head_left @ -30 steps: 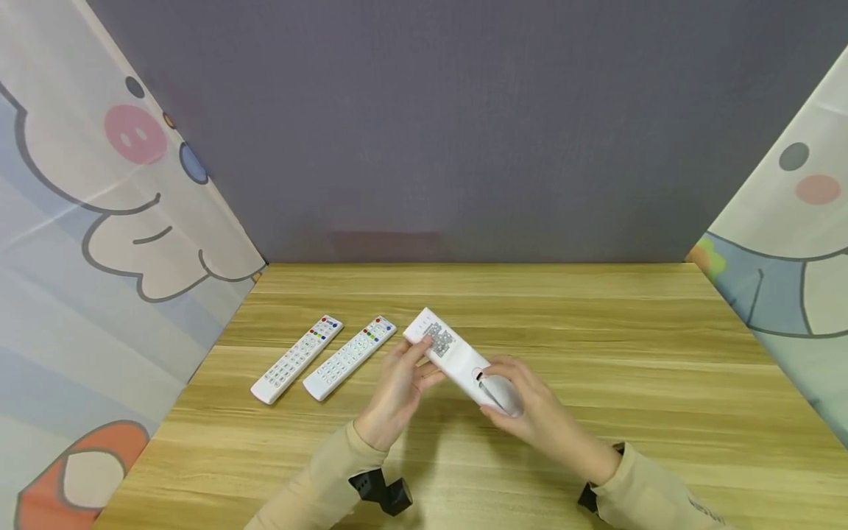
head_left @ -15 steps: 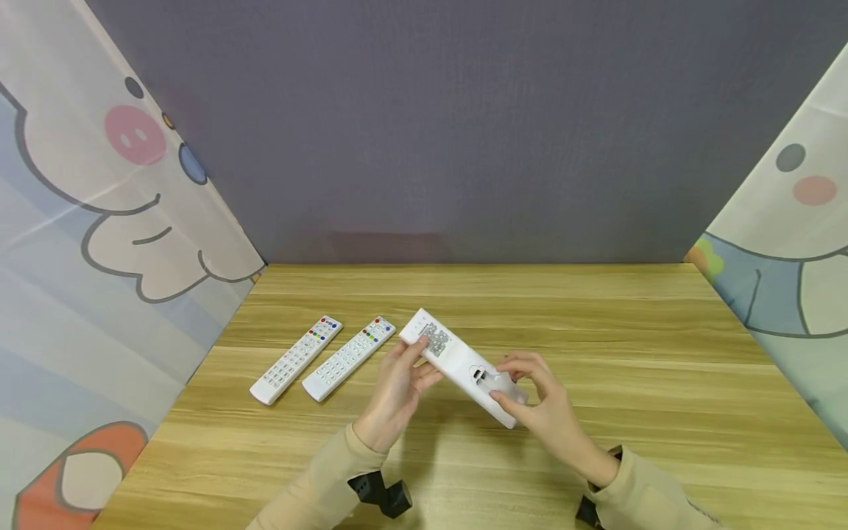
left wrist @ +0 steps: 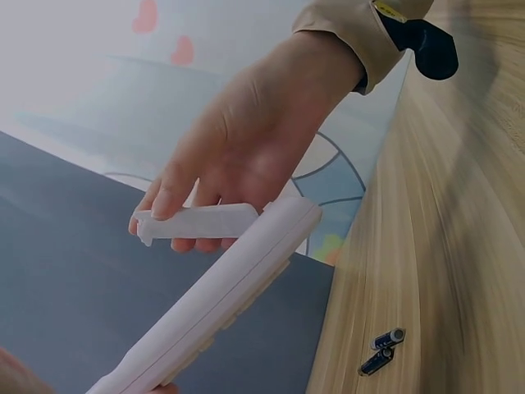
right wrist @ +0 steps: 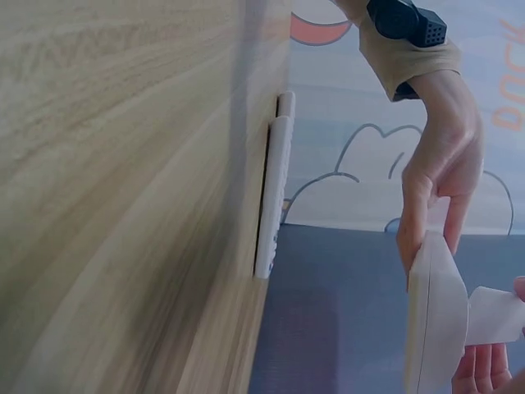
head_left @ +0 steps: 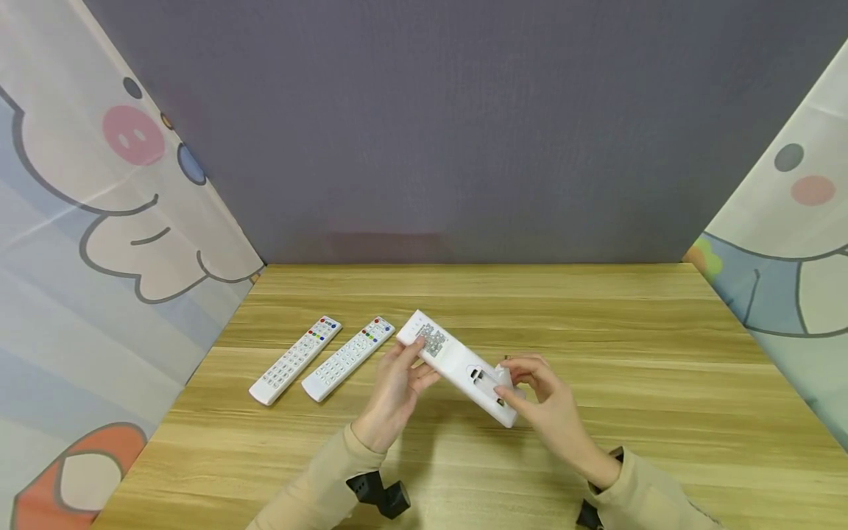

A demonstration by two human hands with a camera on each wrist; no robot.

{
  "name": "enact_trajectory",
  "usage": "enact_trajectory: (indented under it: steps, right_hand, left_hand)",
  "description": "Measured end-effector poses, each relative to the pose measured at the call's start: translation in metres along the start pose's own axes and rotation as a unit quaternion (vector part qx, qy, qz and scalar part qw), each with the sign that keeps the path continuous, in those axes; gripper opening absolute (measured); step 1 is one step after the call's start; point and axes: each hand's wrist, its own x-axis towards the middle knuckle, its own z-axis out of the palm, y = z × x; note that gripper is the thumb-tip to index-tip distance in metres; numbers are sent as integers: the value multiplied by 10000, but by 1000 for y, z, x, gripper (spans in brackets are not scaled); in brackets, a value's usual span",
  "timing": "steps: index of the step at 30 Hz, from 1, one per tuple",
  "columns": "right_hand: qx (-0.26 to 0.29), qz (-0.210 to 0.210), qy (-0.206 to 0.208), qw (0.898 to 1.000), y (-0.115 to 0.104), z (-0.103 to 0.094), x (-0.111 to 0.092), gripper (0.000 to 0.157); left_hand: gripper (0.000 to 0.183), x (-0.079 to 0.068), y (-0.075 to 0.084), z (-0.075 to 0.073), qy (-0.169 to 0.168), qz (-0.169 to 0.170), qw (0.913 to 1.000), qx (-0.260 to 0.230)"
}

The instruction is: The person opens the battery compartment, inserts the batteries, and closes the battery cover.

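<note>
My left hand (head_left: 391, 401) grips a white remote control (head_left: 450, 361) near its label end, with the back facing up and tilted above the table. The battery compartment in that back lies uncovered, with dark contacts showing at its ends. At the other end my right hand (head_left: 546, 405) pinches a white battery cover (left wrist: 201, 222) between thumb and fingers. In the left wrist view the cover stands out at an angle from the remote's end, lifted off the compartment. Two dark batteries (left wrist: 381, 351) lie side by side on the table, mostly hidden behind my right hand in the head view.
Two more white remotes lie button side up on the wooden table (head_left: 629, 331): one remote (head_left: 296, 361) at the far left, the other remote (head_left: 349, 359) beside my left hand. A grey panel (head_left: 424, 132) stands behind the table, with cartoon-printed curtains (head_left: 86, 191) at both sides.
My right hand has drawn the battery cover off the back of the remote towards the right, exposing the compartment. The left hand and remote have shifted only slightly left.
</note>
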Motion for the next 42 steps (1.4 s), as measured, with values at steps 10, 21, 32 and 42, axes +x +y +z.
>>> enact_trajectory:
  steps: [10, 21, 32, 42]
  right_hand:
    - [237, -24, 140, 9996, -3, -13, 10, 39]
    - [-891, 443, 112, 9950, 6, -38, 17, 32]
    - [-2469, 1264, -926, 9563, 25, -67, 22, 26]
    - [-2932, 1658, -1772, 9247, 44, -87, 23, 26]
  left_hand:
    - [34, 3, 2, -5, 70, -7, 10000, 2]
    - [34, 2, 5, -13, 82, -22, 10000, -10]
    - [35, 4, 8, -22, 316, -30, 9994, 125]
    - [39, 2, 9, -29, 442, -68, 9988, 203]
